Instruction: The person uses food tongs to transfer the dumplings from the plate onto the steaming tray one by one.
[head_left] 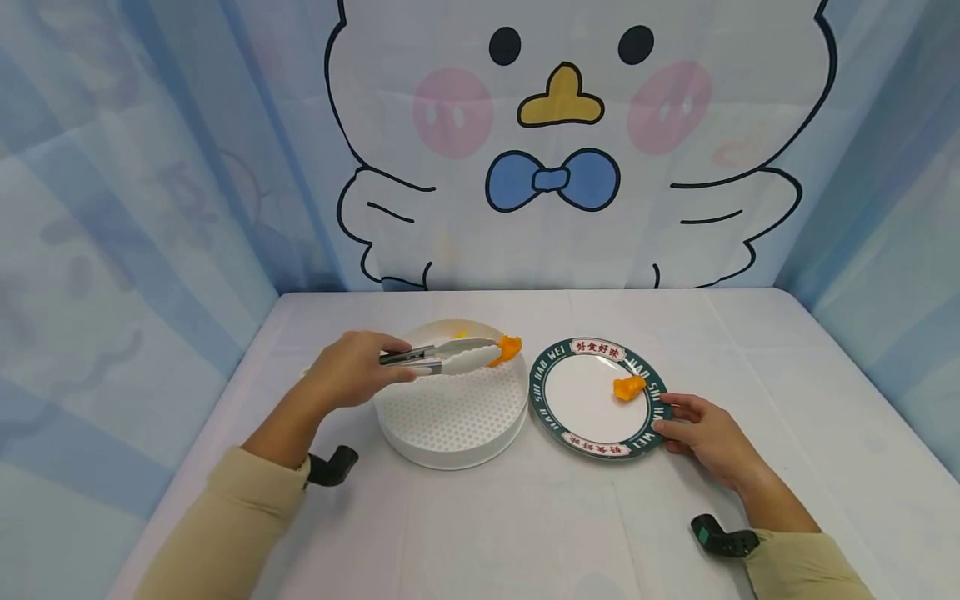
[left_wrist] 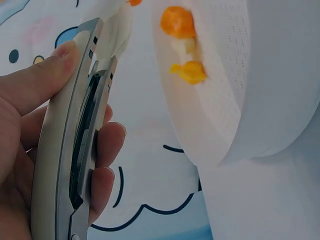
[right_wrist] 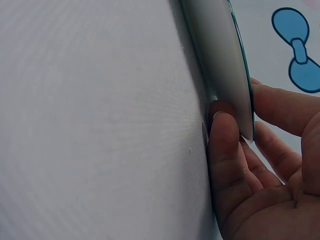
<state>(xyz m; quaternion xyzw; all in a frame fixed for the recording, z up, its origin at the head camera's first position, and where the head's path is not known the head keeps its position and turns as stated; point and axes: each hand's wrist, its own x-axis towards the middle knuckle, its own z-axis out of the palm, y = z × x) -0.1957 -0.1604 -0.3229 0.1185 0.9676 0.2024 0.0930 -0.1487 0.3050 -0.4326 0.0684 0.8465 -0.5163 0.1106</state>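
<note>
Arms bent over the tabletop (head_left: 525, 533).
The raised left hand (head_left: 351, 368) grips tongs (head_left: 469, 361) above a white perforated dish (head_left: 450, 421), an orange piece (head_left: 508, 350) at their tips; the plate (head_left: 577, 404) bears a second piece (head_left: 628, 387), its rim pinched by the right hand (head_left: 707, 437).

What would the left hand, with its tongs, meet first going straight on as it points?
Probably the green-rimmed plate: the tongs point across the white basket toward it. They look raised, so they might pass above; height is unclear.
</note>
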